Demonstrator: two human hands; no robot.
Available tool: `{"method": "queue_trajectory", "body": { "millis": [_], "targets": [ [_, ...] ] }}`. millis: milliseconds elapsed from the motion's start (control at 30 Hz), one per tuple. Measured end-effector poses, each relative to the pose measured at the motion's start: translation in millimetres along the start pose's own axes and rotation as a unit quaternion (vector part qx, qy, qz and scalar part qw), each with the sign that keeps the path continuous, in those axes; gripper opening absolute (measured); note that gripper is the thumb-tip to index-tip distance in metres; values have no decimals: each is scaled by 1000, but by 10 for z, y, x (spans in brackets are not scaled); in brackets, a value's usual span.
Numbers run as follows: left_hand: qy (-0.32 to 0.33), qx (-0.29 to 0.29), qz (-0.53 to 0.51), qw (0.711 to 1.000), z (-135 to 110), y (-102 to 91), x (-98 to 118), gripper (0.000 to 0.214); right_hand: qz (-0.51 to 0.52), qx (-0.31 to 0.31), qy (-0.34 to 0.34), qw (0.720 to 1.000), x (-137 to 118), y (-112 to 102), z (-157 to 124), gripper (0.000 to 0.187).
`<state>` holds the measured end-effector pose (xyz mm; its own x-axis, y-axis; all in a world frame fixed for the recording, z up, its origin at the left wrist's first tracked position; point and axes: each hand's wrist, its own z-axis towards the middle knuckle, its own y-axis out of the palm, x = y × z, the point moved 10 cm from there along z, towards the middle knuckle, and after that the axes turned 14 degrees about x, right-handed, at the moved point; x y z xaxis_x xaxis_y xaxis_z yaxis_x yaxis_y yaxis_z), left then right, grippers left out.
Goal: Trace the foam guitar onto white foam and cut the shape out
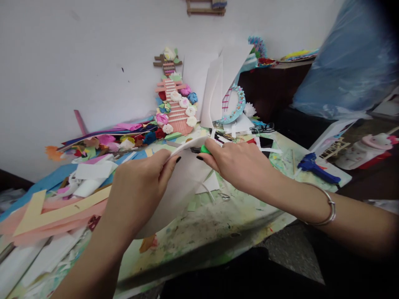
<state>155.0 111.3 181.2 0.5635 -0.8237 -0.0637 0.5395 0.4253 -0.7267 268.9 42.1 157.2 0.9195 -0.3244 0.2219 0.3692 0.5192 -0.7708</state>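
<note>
My left hand (143, 187) pinches the upper edge of a curved white sheet (177, 191) and holds it up over the table. My right hand (233, 162) is closed round a utility knife (204, 149) with a green handle. The knife's dark front end points left and lies against the sheet's rim, close to my left fingertips. Whether the blade has gone into the sheet I cannot tell. Narrow white strips and a white paper scrap (212, 182) lie beneath and to the right of the sheet.
A paint-stained table (224, 232) carries paper scraps (93, 174) at left. Behind stand a flower-covered guitar-shaped craft (177, 108), tall white boards (215, 87) and a blue round craft (238, 108). A blue glue gun (318, 168) lies at right, below a blue plastic bag (346, 66).
</note>
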Motion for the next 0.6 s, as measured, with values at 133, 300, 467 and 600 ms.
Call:
{"method": "queue_trajectory", "body": {
  "millis": [133,300,467,600],
  "targets": [
    [11,14,1,1000,-4,-17,1,39,1,-15,-7,1000,23,70,18,56],
    [27,41,-3,999,-10,-59,39,37,-2,-28,3,1000,75,120,-2,57],
    [38,43,-22,998,-18,-67,60,36,-3,-30,2,1000,95,147,-24,56],
    [34,41,-24,998,-17,-60,55,35,0,-31,3,1000,110,168,-29,56]
  ]
}}
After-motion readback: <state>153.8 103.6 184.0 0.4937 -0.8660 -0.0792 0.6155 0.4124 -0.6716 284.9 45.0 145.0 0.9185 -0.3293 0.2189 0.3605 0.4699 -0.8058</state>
